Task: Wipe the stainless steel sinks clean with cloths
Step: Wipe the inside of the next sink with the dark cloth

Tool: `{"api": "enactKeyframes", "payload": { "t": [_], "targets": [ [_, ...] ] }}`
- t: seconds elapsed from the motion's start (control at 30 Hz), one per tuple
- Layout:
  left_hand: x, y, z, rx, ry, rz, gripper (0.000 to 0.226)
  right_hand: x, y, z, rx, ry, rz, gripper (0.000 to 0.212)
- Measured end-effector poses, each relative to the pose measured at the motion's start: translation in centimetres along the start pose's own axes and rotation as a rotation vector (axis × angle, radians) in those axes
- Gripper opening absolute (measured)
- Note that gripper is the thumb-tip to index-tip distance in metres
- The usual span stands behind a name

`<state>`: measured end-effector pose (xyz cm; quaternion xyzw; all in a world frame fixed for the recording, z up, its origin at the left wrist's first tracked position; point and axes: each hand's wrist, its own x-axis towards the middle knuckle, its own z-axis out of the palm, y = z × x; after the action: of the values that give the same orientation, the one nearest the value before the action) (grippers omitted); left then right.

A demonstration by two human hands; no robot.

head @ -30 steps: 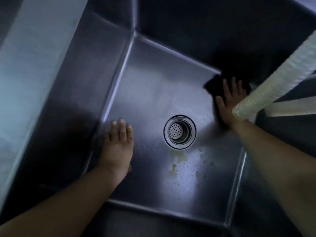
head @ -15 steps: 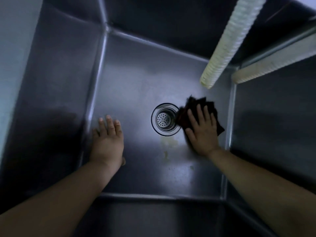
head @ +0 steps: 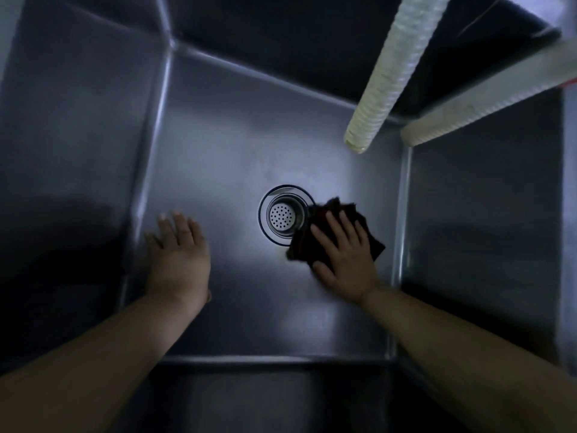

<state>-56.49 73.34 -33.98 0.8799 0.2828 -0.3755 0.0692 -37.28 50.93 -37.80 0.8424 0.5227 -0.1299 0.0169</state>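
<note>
Head view: no brand, label or writing can be read anywhere. A deep stainless steel sink [head: 218, 145] fills the frame, dim, its floor shining palely around the round perforated drain [head: 282, 215] near the centre. From one o'clock a pale ribbed hose [head: 387, 73] hangs in over the basin, its open end above the floor; a second pale ribbed length [head: 487, 98] runs in from two o'clock.

The dark cloth [head: 331, 210] lies flat on the sink floor at three o'clock of the drain, overlapping the drain's rim. The right hand [head: 345, 257] presses on it, fingers straight and slightly spread. The left hand [head: 179, 257] rests flat on the floor at nine o'clock of the drain, beside the left wall, fingers straight and close together.
</note>
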Motion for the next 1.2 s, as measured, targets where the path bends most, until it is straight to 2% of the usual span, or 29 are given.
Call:
{"api": "enactKeyframes", "payload": {
  "t": [0.2,0.33,0.47,0.63,0.97,1.07,1.2],
  "targets": [
    [0.4,1.4,-0.3,0.045,-0.007,-0.063,0.095,9.2,5.4,-2.0,-0.047,0.041,0.124,0.068],
    [0.4,1.3,-0.2,0.110,-0.038,-0.072,0.120,14.5,9.1,-3.5,-0.073,0.075,0.230,0.073],
    [0.5,1.3,-0.1,0.114,-0.052,-0.075,0.125,16.0,11.2,-3.7,-0.107,0.078,0.279,0.071],
    [0.3,1.2,-0.2,0.122,-0.064,-0.080,0.131,12.1,9.1,-2.7,-0.101,0.085,0.357,0.068],
    [0.0,1.1,-0.6,0.076,-0.055,-0.067,0.134,-5.6,-0.2,0.8,-0.011,-0.065,0.351,0.070],
    [0.0,1.1,-0.7,0.067,-0.060,-0.065,0.134,-5.1,-0.4,0.7,0.001,-0.064,0.379,0.070],
    [0.2,1.1,-0.6,0.073,-0.066,-0.065,0.133,0.0,2.6,-0.3,-0.023,-0.003,0.417,0.071]
  ]
}}
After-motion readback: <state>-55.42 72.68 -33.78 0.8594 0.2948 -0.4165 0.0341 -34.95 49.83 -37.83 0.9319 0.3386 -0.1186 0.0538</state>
